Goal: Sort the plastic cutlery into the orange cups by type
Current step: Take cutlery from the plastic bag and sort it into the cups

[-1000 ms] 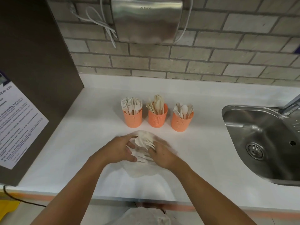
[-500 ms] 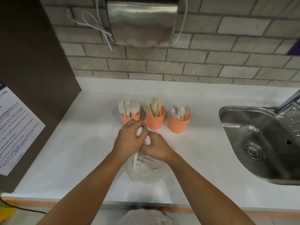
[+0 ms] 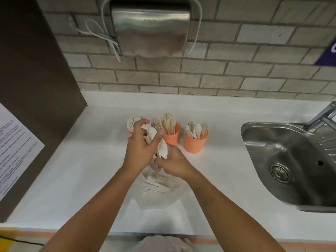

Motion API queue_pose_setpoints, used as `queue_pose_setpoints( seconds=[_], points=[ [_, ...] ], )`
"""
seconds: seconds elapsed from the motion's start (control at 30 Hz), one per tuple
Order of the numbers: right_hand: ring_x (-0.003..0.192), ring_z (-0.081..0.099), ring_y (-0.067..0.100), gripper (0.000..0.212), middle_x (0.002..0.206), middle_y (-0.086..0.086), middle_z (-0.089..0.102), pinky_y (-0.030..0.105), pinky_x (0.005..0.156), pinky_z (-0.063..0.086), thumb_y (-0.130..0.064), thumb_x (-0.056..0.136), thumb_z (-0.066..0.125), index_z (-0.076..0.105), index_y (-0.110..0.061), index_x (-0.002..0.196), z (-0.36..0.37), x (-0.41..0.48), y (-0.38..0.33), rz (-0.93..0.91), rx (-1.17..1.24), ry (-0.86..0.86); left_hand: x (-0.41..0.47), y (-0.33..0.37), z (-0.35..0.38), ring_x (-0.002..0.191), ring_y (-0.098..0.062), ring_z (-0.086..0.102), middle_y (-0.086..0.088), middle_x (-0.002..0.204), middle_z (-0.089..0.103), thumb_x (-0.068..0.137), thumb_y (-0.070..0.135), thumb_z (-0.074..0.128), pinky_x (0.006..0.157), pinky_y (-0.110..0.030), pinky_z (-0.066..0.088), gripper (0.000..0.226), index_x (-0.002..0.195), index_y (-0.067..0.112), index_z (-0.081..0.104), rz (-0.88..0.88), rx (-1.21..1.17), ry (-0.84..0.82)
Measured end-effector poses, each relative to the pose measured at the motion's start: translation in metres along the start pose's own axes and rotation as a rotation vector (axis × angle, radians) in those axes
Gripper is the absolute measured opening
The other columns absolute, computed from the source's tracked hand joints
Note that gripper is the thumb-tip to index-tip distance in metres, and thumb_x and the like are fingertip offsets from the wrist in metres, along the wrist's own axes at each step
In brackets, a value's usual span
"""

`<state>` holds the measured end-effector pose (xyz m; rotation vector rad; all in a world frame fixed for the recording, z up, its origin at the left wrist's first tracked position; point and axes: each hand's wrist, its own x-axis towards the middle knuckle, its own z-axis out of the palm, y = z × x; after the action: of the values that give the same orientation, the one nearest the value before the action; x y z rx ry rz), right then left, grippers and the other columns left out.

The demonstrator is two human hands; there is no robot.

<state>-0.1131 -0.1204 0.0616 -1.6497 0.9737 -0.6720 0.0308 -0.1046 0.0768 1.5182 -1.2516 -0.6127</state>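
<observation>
Centre of frame: my left grip (image 3: 139, 150) is curled round a bundle of white cutlery (image 3: 161, 147), my right grip (image 3: 175, 165) pinching its lower end just above the clear bag (image 3: 156, 199) on the white surface (image 3: 81, 160) — likely to fan pieces apart by type. Behind, three orange cups (image 3: 171, 138) stand in a row, one type each. Dryer (image 3: 151, 33) lettering, notice (image 3: 16, 142) print — too faint to read.
</observation>
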Motion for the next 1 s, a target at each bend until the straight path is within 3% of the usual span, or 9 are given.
queue_pose_setpoints(
  seconds=[0.13, 0.2, 0.27, 0.43, 0.53, 0.6, 0.73, 0.9, 1.0],
  points=[
    [0.064, 0.055, 0.016, 0.030, 0.072, -0.002, 0.063, 0.039, 0.062, 0.050, 0.001, 0.084, 0.052, 0.069, -0.020, 0.096, -0.009, 0.000, -0.004, 0.046, 0.231, -0.031, -0.005, 0.006, 0.000, 0.089, -0.022, 0.076, -0.003, 0.102, 0.077, 0.075, 0.048, 0.090, 0.073, -0.044, 0.062, 0.078, 0.138, 0.021, 0.051, -0.169, -0.365, -0.132],
    [0.055, 0.048, 0.019, 0.032, 0.062, 0.004, 0.050, 0.035, 0.053, 0.047, 0.003, 0.088, 0.049, 0.067, -0.018, 0.102, -0.010, 0.001, -0.007, 0.116, 0.320, -0.095, -0.008, 0.010, 0.005, 0.087, -0.031, 0.076, -0.012, 0.104, 0.078, 0.080, 0.054, 0.082, 0.079, -0.050, 0.062, 0.064, 0.128, 0.016, 0.063, -0.291, -0.376, -0.320],
    [0.050, 0.042, 0.016, 0.035, 0.061, 0.004, 0.044, 0.026, 0.045, 0.038, 0.004, 0.090, 0.048, 0.063, -0.018, 0.113, -0.009, 0.000, -0.014, 0.175, 0.365, -0.161, -0.010, 0.012, 0.009, 0.078, -0.041, 0.071, -0.023, 0.104, 0.076, 0.090, 0.049, 0.073, 0.069, -0.047, 0.060, 0.048, 0.122, 0.014, 0.069, -0.407, -0.438, -0.439],
    [0.054, 0.052, 0.019, 0.015, 0.065, 0.010, 0.057, 0.032, 0.052, 0.045, 0.003, 0.082, 0.063, 0.067, -0.002, 0.096, -0.014, 0.005, -0.017, 0.216, 0.363, -0.240, -0.010, 0.024, 0.018, 0.053, -0.033, 0.060, -0.021, 0.085, 0.068, 0.101, 0.030, 0.064, 0.043, -0.032, 0.050, 0.029, 0.108, 0.003, 0.070, -0.458, -0.486, -0.292],
    [0.052, 0.055, 0.020, 0.002, 0.069, 0.011, 0.063, 0.032, 0.055, 0.051, -0.010, 0.089, 0.069, 0.067, -0.009, 0.090, -0.022, 0.002, -0.017, 0.251, 0.267, -0.344, -0.003, 0.025, 0.017, 0.070, -0.024, 0.069, -0.010, 0.083, 0.072, 0.101, 0.030, 0.061, 0.061, -0.034, 0.055, 0.027, 0.082, 0.020, 0.078, -0.442, -0.515, -0.131],
    [0.044, 0.040, 0.015, 0.009, 0.060, 0.005, 0.051, 0.024, 0.044, 0.035, -0.018, 0.093, 0.069, 0.062, -0.014, 0.087, -0.026, 0.000, -0.015, 0.303, 0.210, -0.340, 0.003, 0.026, 0.017, 0.080, -0.019, 0.069, -0.006, 0.085, 0.074, 0.101, 0.029, 0.062, 0.079, -0.038, 0.054, 0.026, 0.082, 0.021, 0.078, -0.445, -0.565, -0.104],
    [0.043, 0.027, 0.011, 0.010, 0.056, 0.001, 0.037, 0.023, 0.042, 0.018, -0.017, 0.090, 0.068, 0.060, -0.018, 0.084, -0.022, 0.006, -0.015, 0.381, 0.215, -0.177, 0.003, 0.031, 0.025, 0.073, -0.014, 0.068, -0.002, 0.075, 0.070, 0.102, 0.026, 0.064, 0.068, -0.026, 0.056, 0.017, 0.097, 0.009, 0.065, -0.449, -0.583, -0.145],
    [0.055, 0.059, 0.019, 0.028, 0.085, 0.018, 0.072, 0.027, 0.048, 0.045, -0.030, 0.088, 0.078, 0.072, -0.006, 0.101, -0.049, 0.002, -0.031, 0.364, 0.020, -0.392, 0.004, 0.030, 0.018, 0.055, -0.017, 0.052, -0.004, 0.063, 0.045, 0.104, 0.032, 0.059, 0.055, -0.029, 0.048, 0.035, 0.075, 0.013, 0.052, -0.473, -0.697, -0.152],
    [0.053, 0.058, 0.022, 0.023, 0.074, 0.012, 0.068, 0.027, 0.046, 0.046, -0.029, 0.093, 0.072, 0.073, -0.006, 0.093, -0.080, 0.005, -0.056, 0.254, 0.037, -0.162, 0.005, 0.028, 0.005, 0.043, -0.008, 0.035, 0.004, 0.058, 0.035, 0.101, 0.033, 0.063, 0.043, -0.022, 0.038, 0.025, 0.085, 0.018, 0.052, -0.527, -0.855, -0.279]
  ],
)
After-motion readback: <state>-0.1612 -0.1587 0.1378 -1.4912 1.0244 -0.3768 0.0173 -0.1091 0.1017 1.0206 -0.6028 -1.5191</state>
